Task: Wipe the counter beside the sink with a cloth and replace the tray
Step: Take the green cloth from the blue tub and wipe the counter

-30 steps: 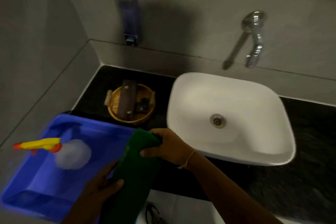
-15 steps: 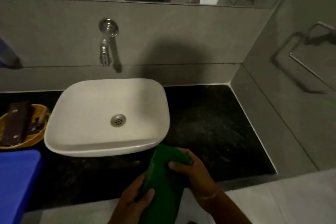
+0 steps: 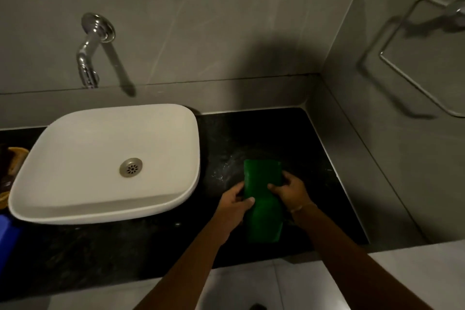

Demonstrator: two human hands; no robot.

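A folded green cloth (image 3: pixel 263 184) lies flat on the black counter (image 3: pixel 271 133) to the right of the white sink (image 3: pixel 108 158). My left hand (image 3: pixel 235 202) grips the cloth's left edge. On its right side, my right hand (image 3: pixel 289 190) presses down with the fingers over the fabric. A wet, whitish smear shows on the counter just left of the cloth. At the far left edge only a sliver of the woven tray (image 3: pixel 10 171) is visible, with dark items in it.
A chrome wall tap (image 3: pixel 91 50) hangs above the sink. The corner of a blue tub (image 3: pixel 6 236) shows at the lower left. Grey tiled walls close in the counter behind and on the right, where a metal towel holder (image 3: pixel 415 58) is mounted.
The view swung from the left side of the sink to the right side. Both hands carried the green cloth over and laid it down on the counter right of the sink.
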